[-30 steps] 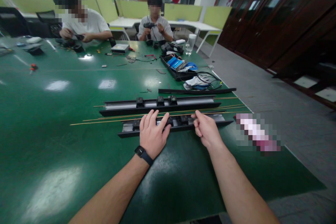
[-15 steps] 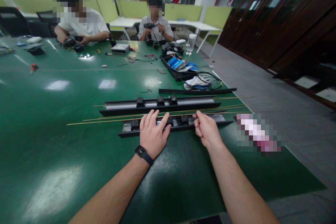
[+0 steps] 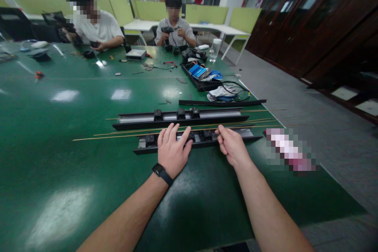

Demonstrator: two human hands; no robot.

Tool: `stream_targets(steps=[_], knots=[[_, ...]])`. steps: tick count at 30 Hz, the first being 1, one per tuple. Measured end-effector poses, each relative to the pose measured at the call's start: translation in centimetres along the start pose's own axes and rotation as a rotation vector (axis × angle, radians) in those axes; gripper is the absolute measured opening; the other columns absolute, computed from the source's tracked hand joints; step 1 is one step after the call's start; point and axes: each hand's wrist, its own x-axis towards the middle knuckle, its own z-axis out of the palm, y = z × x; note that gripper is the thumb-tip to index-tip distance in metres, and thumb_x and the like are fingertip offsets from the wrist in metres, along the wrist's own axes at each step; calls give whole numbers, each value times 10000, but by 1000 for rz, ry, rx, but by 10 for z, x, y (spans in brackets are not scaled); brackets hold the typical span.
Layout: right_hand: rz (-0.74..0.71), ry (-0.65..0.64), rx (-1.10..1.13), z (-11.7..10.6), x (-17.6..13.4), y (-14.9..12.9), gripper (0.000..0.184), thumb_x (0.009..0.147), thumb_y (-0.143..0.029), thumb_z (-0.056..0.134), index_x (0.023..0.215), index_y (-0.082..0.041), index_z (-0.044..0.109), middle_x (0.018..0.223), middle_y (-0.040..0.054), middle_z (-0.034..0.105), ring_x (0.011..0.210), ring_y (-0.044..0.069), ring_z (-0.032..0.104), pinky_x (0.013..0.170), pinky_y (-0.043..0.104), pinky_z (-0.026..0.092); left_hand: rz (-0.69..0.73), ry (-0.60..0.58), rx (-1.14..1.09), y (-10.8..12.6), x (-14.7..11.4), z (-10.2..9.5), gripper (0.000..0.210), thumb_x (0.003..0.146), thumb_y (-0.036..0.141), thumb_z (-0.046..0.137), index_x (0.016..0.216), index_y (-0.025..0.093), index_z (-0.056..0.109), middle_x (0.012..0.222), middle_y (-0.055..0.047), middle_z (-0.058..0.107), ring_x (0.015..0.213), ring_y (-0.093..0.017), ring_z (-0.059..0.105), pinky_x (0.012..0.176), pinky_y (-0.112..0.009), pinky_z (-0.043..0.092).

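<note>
The near black rail (image 3: 227,141), a long channel, lies across the table in front of me. Small black blocks (image 3: 150,139) sit in its groove. My left hand (image 3: 173,145), wearing a watch, rests over the rail with its fingers spread, hiding part of the groove. Thumb and fingertips of my right hand (image 3: 232,143) are pinched on a thin brass-coloured rod (image 3: 100,138), which runs lengthwise along the rail and sticks out far to the left. Just beyond lies a second black rail (image 3: 141,123) with three black blocks (image 3: 180,113) in it.
A black strip (image 3: 221,102) lies farther back, near a black tray (image 3: 203,86) of blue parts and a white glove (image 3: 220,93). A pixelated pink item (image 3: 288,149) lies by the table's right edge. Two people sit across the table (image 3: 88,165), handling tools.
The brass-coloured rod has slid slightly left with my right hand, and the leftmost block has shifted a little left. My left hand is nearly still. The person at far left has raised a tool.
</note>
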Motion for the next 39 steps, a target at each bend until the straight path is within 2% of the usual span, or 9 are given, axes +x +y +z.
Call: stream_targets(steps=[4, 10, 21, 33, 39], knots=[[9, -17, -21, 1, 0, -1, 378, 850, -508, 703, 788, -142, 630, 473, -47, 498, 259, 28, 302, 247, 151, 165, 2, 0, -1, -1, 0, 0, 436, 947, 399, 557, 1380, 352, 571, 1457, -88, 538, 1431, -291, 397, 1190, -512, 256], [5, 42, 39, 3, -1, -1, 371, 844, -508, 703, 795, -149, 619, 470, -46, 497, 259, 33, 299, 250, 155, 162, 9, -4, 3, -2, 0, 0, 441, 949, 405, 553, 1387, 352, 564, 1458, -91, 539, 1426, -294, 403, 1185, -515, 261], [16, 51, 74, 4, -1, -2, 372, 824, -507, 722, 790, -159, 598, 460, -53, 481, 262, 34, 293, 257, 155, 159, 5, 12, -20, -1, 0, 1, 442, 937, 389, 571, 1377, 349, 577, 1440, -88, 556, 1418, -298, 413, 1187, -512, 264], [-10, 34, 62, 2, 0, 1, 342, 847, -477, 700, 802, -150, 608, 475, -58, 486, 270, 32, 296, 256, 156, 164, 10, 15, -16, -2, 0, 1, 444, 936, 390, 575, 1378, 350, 575, 1439, -89, 555, 1413, -301, 418, 1175, -518, 276], [2, 10, 54, 1, -1, 0, 376, 808, -510, 738, 800, -155, 613, 482, -53, 492, 276, 32, 293, 259, 158, 165, 1, 5, -21, -1, 0, 0, 436, 939, 396, 569, 1374, 357, 578, 1448, -89, 547, 1418, -300, 411, 1181, -519, 263]])
